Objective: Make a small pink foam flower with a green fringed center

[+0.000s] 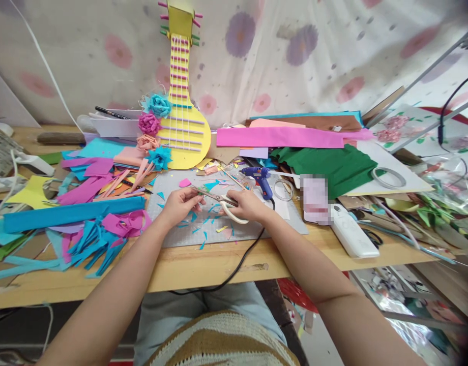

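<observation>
My right hand [246,204] is closed around a pair of white-handled scissors [234,213], with the blades pointing left. My left hand [181,205] is at the blade tips, its fingers curled together in a pinch. A small green bit shows by the blades, but what the left fingers hold is too small to make out. Both hands are above a grey cutting mat [176,238] strewn with blue, yellow and pink paper scraps. Just behind the right hand lies a blue glue gun [261,179], its black cord running down over the table edge.
A yellow paper lute [186,134] with paper flowers [149,123] leans at the back. Coloured paper strips [76,211] heap on the left. Magenta paper [280,138], green crepe paper [329,165], a tape roll [388,178] and a white power strip [354,231] lie on the right.
</observation>
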`<state>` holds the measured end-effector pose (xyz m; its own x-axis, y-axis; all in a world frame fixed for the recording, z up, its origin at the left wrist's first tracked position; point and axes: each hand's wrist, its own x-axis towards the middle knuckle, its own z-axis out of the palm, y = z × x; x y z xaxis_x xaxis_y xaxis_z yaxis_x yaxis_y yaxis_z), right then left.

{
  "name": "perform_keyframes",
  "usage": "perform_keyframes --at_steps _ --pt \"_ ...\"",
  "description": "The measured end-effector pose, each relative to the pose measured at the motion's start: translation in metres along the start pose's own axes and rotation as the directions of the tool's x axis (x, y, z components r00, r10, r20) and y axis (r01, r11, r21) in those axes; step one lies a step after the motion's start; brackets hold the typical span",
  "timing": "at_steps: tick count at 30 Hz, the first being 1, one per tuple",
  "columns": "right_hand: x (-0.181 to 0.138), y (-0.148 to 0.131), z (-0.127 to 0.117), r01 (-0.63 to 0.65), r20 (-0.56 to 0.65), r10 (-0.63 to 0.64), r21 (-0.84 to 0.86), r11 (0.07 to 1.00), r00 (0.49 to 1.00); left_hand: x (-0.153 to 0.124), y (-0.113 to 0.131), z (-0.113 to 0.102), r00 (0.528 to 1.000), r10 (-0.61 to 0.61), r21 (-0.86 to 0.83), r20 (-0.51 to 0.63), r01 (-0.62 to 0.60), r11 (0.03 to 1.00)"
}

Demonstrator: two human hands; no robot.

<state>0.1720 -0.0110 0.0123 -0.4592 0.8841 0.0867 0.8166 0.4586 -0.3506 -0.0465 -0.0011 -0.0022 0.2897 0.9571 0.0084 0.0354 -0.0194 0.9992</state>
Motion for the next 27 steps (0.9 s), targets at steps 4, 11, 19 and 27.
perform_keyframes --at_steps 4,11,19,27 --pt "-0.001 0.003 -0.003 -0.031 -0.013 0.031 0.032 0.999 0.999 0.001 -0.003 -0.002 1.000 0.008 0.003 -0.020 -0.008 1.000" --pt "-0.003 0.004 -0.009 -0.116 -0.049 0.118 0.051 0.992 0.992 0.001 -0.001 -0.001 0.998 -0.003 -0.006 -0.062 0.003 1.000" --pt "0.002 0.010 -0.003 -0.477 -0.156 0.460 -0.095 0.874 0.874 0.001 0.004 -0.004 0.994 -0.014 -0.051 -0.109 0.009 0.999" --pt "0.007 0.017 0.004 -0.472 -0.254 0.440 -0.079 0.878 0.861 0.000 0.005 -0.018 0.971 0.013 -0.123 -0.241 -0.043 0.991"
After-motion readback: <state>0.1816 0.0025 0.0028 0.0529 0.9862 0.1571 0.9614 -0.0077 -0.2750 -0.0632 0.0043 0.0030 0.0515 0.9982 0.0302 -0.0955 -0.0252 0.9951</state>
